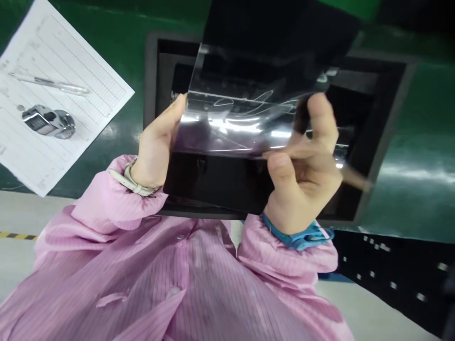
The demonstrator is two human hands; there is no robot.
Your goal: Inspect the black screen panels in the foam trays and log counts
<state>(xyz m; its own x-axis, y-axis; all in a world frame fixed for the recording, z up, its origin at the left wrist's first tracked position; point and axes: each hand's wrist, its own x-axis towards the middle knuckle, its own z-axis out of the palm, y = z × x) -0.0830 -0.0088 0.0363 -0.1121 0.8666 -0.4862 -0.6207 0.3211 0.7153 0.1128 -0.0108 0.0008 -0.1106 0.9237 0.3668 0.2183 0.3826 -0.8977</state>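
My left hand (158, 144), with a light watch strap at the wrist, grips the left edge of a glossy black panel (270, 28) held tilted over a black tray. A clear film (231, 125) curls back over the panel's lower part and reflects the ceiling lights. My right hand (305, 175), a blue band at its wrist, is closed at the film's lower right corner, thumb near its edge. A thin tan stick-like thing (355, 179), smeared by motion, sticks out from the right hand; its kind cannot be made out.
The black tray (382, 142) lies on a green table (423, 128) and holds dark flat pieces. At left, a printed sheet (88, 118) bears a clear pen (53, 85) and a silver tally counter (50, 122). A black surface with white bits (391, 270) is at lower right.
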